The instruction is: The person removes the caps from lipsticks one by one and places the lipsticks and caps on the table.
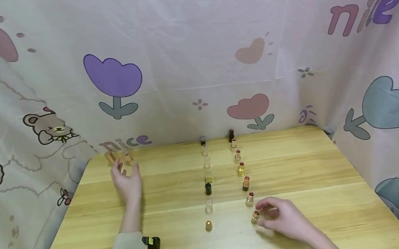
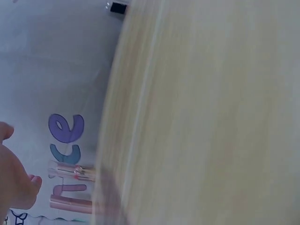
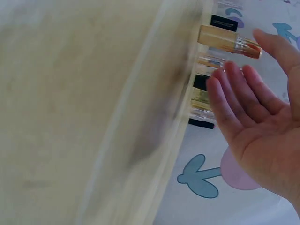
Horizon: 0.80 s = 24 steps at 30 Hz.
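Observation:
At the back left, my left hand (image 1: 128,183) reaches toward two upright tubes, its thumb and fingers spread. One is a plain pink tube (image 2: 71,204); beside it stands a clear and gold lipstick tube (image 2: 72,171). My right hand (image 1: 286,218) is at the front end of a row of uncapped lipsticks, thumb and fingers parted on either side of a gold lipstick (image 1: 255,217). In the right wrist view, that gold lipstick (image 3: 229,41) stands upright on the table, thumb near its top and fingers loosely extended.
Behind the gold lipstick runs a row of open lipsticks, including a yellow-based one (image 1: 242,169) and a black one (image 1: 231,136). A parallel row of caps stands left of it, from a gold cap (image 1: 208,226) to a dark cap (image 1: 203,140). A printed curtain (image 1: 191,69) hangs behind the wooden table (image 1: 179,248).

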Each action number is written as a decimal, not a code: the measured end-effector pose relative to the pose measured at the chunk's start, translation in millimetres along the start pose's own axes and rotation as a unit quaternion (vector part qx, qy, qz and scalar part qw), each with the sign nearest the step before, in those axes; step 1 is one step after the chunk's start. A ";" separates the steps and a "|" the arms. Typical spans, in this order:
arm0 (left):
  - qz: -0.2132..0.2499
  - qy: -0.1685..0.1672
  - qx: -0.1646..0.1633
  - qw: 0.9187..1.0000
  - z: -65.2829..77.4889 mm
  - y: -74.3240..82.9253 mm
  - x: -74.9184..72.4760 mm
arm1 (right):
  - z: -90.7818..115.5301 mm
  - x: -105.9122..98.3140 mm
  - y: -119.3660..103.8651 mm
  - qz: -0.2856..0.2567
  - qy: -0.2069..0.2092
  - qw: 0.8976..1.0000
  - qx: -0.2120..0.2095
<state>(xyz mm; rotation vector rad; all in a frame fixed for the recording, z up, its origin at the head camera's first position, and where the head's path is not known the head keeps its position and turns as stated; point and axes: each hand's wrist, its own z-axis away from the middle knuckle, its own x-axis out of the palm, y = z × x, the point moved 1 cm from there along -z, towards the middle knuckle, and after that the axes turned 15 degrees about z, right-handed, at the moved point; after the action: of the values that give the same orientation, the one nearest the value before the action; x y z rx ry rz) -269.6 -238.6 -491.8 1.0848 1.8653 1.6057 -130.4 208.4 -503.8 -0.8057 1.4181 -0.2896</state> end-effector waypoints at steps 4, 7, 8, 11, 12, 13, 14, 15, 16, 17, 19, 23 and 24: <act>-0.021 0.000 0.000 1.000 -12.2 -9.3 0.5 | -0.2 -6.7 -8.9 -0.012 0.049 0.999 0.003; -0.038 -0.003 -0.012 0.999 -21.0 -17.4 0.8 | -4.3 -9.6 -14.5 -0.015 0.085 0.996 -0.002; -0.047 -0.003 -0.018 0.999 -24.0 -20.0 1.0 | -6.2 -10.2 -15.5 -0.011 0.098 0.995 -0.005; -0.064 -0.008 -0.030 0.997 -32.3 -25.4 0.3 | -12.1 -13.3 -21.1 -0.005 0.123 0.992 -0.011; -0.072 -0.010 -0.035 0.997 -35.3 -26.7 0.0 | -14.5 -14.5 -22.9 -0.003 0.130 0.991 -0.015; -0.078 -0.013 -0.039 0.996 -38.3 -27.9 -0.2 | -16.8 -15.8 -25.0 0.000 0.135 0.991 -0.018; -0.085 -0.017 -0.042 0.995 -41.3 -29.0 -0.2 | -19.2 -17.1 -27.0 0.002 0.139 0.990 -0.019; -0.088 -0.020 -0.046 0.995 -44.1 -29.7 -0.2 | -21.7 -18.5 -29.2 0.005 0.141 0.990 -0.023; -0.093 -0.024 -0.050 0.994 -46.9 -30.6 -0.1 | -24.3 -19.9 -31.3 0.009 0.144 0.989 -0.028; -0.098 -0.028 -0.053 0.993 -49.8 -31.9 0.1 | -27.0 -21.3 -33.3 0.013 0.144 0.989 -0.032; -0.103 -0.036 -0.060 0.992 -54.4 -34.1 0.0 | -32.7 -24.0 -38.0 0.021 0.138 0.989 -0.039; -0.112 -0.055 -0.065 0.990 -62.3 -39.0 -1.0 | -48.6 -29.6 -47.6 0.036 0.109 0.992 -0.049; -0.111 -0.060 -0.063 0.990 -63.8 -39.9 -1.2 | -53.4 -30.8 -49.8 0.041 0.100 0.993 -0.051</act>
<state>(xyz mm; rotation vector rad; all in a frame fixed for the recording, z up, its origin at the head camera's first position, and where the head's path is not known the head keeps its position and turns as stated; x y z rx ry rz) -328.1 -279.0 -516.2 0.8662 1.7162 1.4755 -172.4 175.2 -445.4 -0.8169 1.6611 -0.2408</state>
